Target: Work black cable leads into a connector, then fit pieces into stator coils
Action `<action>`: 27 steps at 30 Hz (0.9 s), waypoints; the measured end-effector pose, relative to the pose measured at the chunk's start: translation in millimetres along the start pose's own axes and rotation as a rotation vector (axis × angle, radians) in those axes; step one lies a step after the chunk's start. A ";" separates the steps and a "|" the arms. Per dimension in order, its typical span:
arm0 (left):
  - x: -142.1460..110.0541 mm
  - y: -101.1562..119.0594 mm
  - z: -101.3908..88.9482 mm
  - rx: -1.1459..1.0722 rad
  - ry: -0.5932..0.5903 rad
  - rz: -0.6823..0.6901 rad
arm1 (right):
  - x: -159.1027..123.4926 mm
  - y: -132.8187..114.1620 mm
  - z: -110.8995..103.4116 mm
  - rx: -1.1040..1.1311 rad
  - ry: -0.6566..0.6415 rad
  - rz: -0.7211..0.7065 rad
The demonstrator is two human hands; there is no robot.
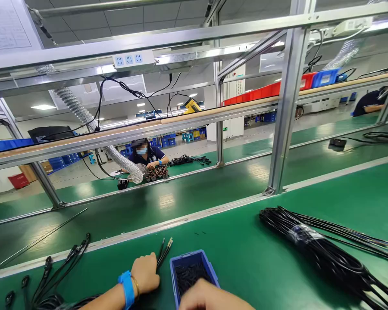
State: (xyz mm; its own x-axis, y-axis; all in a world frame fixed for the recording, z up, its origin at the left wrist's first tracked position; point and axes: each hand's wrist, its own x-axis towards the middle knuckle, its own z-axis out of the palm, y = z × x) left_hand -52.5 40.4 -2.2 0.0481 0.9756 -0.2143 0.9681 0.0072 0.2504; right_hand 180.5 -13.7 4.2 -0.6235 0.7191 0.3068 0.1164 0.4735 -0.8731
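My left hand point(145, 273), with a blue wristband point(126, 288) and a gold bangle on the wrist, is closed around a few black cables point(163, 255). Their pale stripped ends stick up beyond my fist. Just right of it stands a small blue bin point(210, 265) holding many short black pieces point(190, 273), possibly bits of tubing. My right hand point(202, 295) reaches over the bin's near end, slightly blurred. Its fingertips are hidden, so whether it grips anything does not show.
A large tied bundle of black cables point(323, 252) lies on the green bench point(242, 245) at right. More cables with black connectors point(74, 254) lie at left. A metal post point(283, 112) and shelf rail rise behind the bench. A co-worker point(151, 156) sits across.
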 end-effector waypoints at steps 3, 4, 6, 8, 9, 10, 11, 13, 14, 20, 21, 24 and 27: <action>7.1 2.2 -1.4 -0.193 -0.036 0.020 | 12.9 14.5 3.0 -0.525 0.178 0.088; 7.7 3.3 -5.2 -0.275 -0.066 0.035 | 16.9 23.1 5.2 -0.746 0.225 0.094; 5.7 7.9 -15.3 -0.453 -0.144 0.083 | 23.4 42.1 11.8 -1.017 0.237 0.062; -0.9 16.4 -25.3 -0.609 -0.209 0.159 | 27.7 58.4 19.9 -1.057 0.215 0.034; -5.3 21.6 -29.3 -0.679 -0.235 0.214 | 29.2 64.2 23.6 -1.049 0.212 0.029; -10.0 26.9 -32.1 -0.748 -0.264 0.282 | 30.3 68.4 26.6 -1.052 0.211 0.027; -14.4 32.0 -33.4 -0.819 -0.295 0.349 | 31.2 71.2 28.6 -1.056 0.211 0.027; -20.6 39.5 -30.8 -0.962 -0.341 0.442 | 32.6 73.7 29.6 -1.066 0.216 0.042; -21.7 41.4 -26.7 -1.029 -0.346 0.456 | 33.1 73.9 28.7 -1.071 0.219 0.053; -4.2 31.6 16.3 -1.239 -0.230 0.311 | 28.3 60.7 14.2 -1.045 0.220 0.088; -1.4 29.7 22.1 -1.243 -0.207 0.288 | 26.4 55.9 12.1 -1.022 0.221 0.087; -0.8 28.8 30.3 -1.219 -0.149 0.260 | 22.9 40.7 8.0 -0.815 0.255 0.096; -8.0 33.5 25.9 -1.190 -0.151 0.263 | 24.5 29.5 5.9 -0.481 0.318 0.148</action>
State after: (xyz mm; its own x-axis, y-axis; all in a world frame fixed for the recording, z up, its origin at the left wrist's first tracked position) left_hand -14.1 27.2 -16.5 0.3126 0.9429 -0.1149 0.1003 0.0875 0.9911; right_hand 164.1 14.9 -16.3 -0.3204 0.8770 0.3580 0.5682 0.4803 -0.6682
